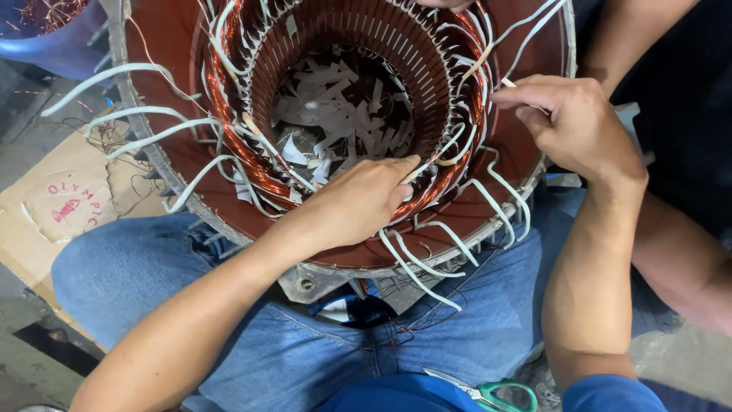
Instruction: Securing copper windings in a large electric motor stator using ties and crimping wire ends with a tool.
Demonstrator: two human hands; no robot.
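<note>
ROOM: stator (191, 164) rests on the person's jeans-clad lap, rim crowded by white sleeved leads, open bore in the middle | LEFT: left hand (366, 200) curled nearly closed, fingertips pinching a pale strip at the copper winding (229, 99) on the near rim | RIGHT: right hand (568, 126) pinched closed on a white lead (526, 38) at the right rim | THING: reddish-brown housing, slotted core, paper scraps (335, 107) inside; scissors (488, 395) near the knee

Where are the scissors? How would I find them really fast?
Start at the big round motor stator with copper windings, resting on the person's blue jeans. Go straight down past both forearms to the picture's bottom edge. The scissors lie there by the right elbow, the only thing with green handle loops and a silver blade.
</note>
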